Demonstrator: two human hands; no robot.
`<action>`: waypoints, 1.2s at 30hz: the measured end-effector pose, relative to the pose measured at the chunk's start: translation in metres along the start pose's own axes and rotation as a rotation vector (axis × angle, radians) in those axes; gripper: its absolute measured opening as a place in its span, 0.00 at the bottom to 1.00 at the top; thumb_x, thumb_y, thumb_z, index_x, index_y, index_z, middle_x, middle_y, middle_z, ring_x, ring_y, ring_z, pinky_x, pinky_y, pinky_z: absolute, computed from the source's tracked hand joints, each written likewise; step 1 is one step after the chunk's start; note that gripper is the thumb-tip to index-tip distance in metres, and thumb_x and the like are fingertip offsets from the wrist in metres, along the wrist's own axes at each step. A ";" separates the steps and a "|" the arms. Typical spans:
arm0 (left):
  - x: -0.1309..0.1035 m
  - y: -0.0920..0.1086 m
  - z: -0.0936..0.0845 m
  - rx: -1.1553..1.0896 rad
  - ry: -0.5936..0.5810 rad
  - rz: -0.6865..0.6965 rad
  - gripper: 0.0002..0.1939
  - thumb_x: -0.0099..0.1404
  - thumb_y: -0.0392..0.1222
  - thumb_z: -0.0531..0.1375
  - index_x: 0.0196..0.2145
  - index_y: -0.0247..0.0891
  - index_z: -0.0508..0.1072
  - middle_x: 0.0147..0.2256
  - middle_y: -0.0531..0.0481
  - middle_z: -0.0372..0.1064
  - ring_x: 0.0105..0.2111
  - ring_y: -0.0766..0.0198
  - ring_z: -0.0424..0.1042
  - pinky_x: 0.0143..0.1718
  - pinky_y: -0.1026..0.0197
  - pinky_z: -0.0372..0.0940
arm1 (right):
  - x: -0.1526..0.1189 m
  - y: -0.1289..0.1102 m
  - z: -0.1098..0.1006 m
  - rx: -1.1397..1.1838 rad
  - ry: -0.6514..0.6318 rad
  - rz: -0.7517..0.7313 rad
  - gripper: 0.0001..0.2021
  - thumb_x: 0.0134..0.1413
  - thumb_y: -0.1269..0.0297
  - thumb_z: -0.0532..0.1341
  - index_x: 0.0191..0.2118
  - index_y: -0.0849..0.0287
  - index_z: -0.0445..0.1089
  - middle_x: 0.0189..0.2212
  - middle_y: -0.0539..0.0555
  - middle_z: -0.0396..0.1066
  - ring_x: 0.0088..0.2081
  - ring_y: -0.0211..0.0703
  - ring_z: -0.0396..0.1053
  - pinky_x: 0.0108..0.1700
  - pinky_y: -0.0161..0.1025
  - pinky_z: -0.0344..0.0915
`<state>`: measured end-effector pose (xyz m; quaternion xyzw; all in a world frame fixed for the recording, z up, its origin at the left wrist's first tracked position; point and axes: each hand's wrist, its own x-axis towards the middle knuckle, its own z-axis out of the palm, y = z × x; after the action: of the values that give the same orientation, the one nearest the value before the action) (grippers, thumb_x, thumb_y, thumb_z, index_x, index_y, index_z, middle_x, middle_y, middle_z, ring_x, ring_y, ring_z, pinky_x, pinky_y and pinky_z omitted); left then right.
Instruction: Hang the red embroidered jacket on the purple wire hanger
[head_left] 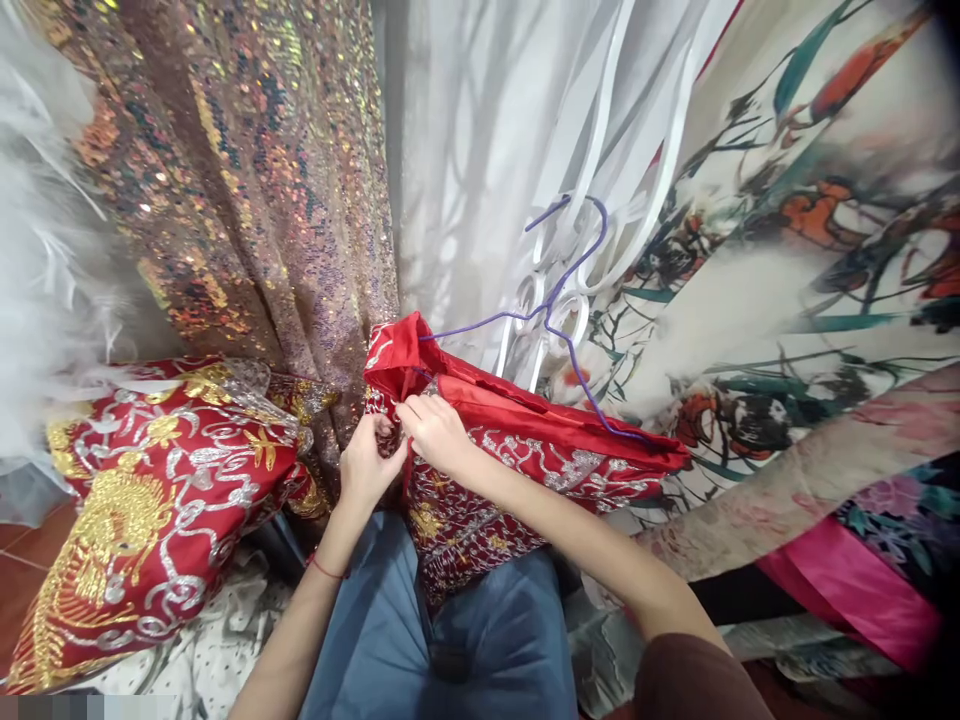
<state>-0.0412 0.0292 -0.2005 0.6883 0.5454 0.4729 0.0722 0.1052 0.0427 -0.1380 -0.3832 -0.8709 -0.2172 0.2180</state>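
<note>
A red embroidered garment (517, 470) hangs on a purple wire hanger (551, 300), its front against my knees. Silver scrolls and some gold flowers cover the cloth. At the garment's left edge my left hand (369, 462) is closed, with thumb and fingers pinching the red fabric. Close beside it my right hand (433, 428) pinches the same edge, fingertips nearly touching the left ones. Whatever small part lies between the fingertips is too hidden to make out. The hanger's hook rests at a white scrolled metal rack (600, 150).
Another red piece with gold and silver embroidery (150, 520) lies to the left on white dotted cloth (232, 620). Behind hang a sequined fabric (247, 180), a white curtain (465, 150) and a floral cloth (750, 330). White feathery material (45, 200) is at far left, pink fabric (855, 590) at right.
</note>
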 end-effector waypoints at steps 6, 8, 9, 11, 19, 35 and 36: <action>0.008 -0.010 0.012 0.139 -0.163 0.143 0.08 0.65 0.37 0.53 0.42 0.37 0.67 0.39 0.43 0.74 0.40 0.56 0.75 0.36 0.60 0.66 | -0.015 -0.006 0.003 -0.044 0.089 -0.086 0.10 0.66 0.70 0.52 0.39 0.63 0.70 0.32 0.53 0.69 0.35 0.41 0.63 0.35 0.38 0.58; 0.004 -0.006 0.015 0.133 -0.128 0.154 0.08 0.67 0.37 0.52 0.42 0.37 0.67 0.40 0.42 0.74 0.39 0.56 0.75 0.37 0.60 0.66 | -0.018 -0.004 0.002 -0.033 0.122 -0.066 0.10 0.67 0.69 0.52 0.39 0.62 0.70 0.33 0.54 0.70 0.36 0.41 0.64 0.34 0.37 0.58; 0.001 -0.004 0.016 0.135 -0.103 0.152 0.08 0.67 0.37 0.51 0.42 0.37 0.67 0.39 0.42 0.73 0.38 0.56 0.75 0.37 0.60 0.66 | -0.019 -0.002 0.002 -0.028 0.159 -0.060 0.11 0.67 0.68 0.52 0.39 0.62 0.71 0.34 0.54 0.71 0.37 0.41 0.64 0.35 0.38 0.59; -0.005 0.002 0.019 0.156 -0.073 0.150 0.08 0.68 0.37 0.50 0.42 0.37 0.67 0.38 0.43 0.73 0.37 0.57 0.74 0.35 0.61 0.64 | -0.017 0.002 -0.002 -0.022 0.254 -0.030 0.11 0.66 0.68 0.52 0.38 0.62 0.71 0.35 0.54 0.72 0.39 0.41 0.65 0.37 0.38 0.59; -0.026 0.007 0.023 0.290 -0.001 0.180 0.08 0.70 0.39 0.49 0.37 0.38 0.67 0.34 0.46 0.70 0.36 0.59 0.71 0.34 0.61 0.61 | 0.003 0.014 -0.024 -0.121 0.528 0.101 0.13 0.64 0.75 0.52 0.41 0.61 0.75 0.38 0.55 0.75 0.41 0.39 0.67 0.40 0.34 0.61; 0.036 0.097 -0.074 -0.090 0.223 0.184 0.12 0.67 0.50 0.56 0.34 0.39 0.71 0.28 0.51 0.69 0.28 0.65 0.67 0.31 0.63 0.60 | -0.011 -0.007 -0.030 -0.208 0.553 -0.148 0.06 0.62 0.72 0.58 0.39 0.61 0.74 0.41 0.61 0.75 0.48 0.43 0.71 0.46 0.39 0.66; 0.043 0.107 -0.077 0.008 0.178 0.114 0.15 0.65 0.54 0.58 0.29 0.39 0.71 0.25 0.52 0.68 0.25 0.65 0.66 0.29 0.63 0.58 | -0.010 -0.007 -0.030 -0.212 0.569 -0.172 0.06 0.62 0.71 0.59 0.38 0.61 0.74 0.38 0.59 0.75 0.46 0.43 0.72 0.44 0.40 0.67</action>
<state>-0.0265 -0.0096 -0.0679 0.6736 0.5115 0.5335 -0.0062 0.1129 0.0164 -0.1210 -0.2527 -0.7766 -0.4229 0.3927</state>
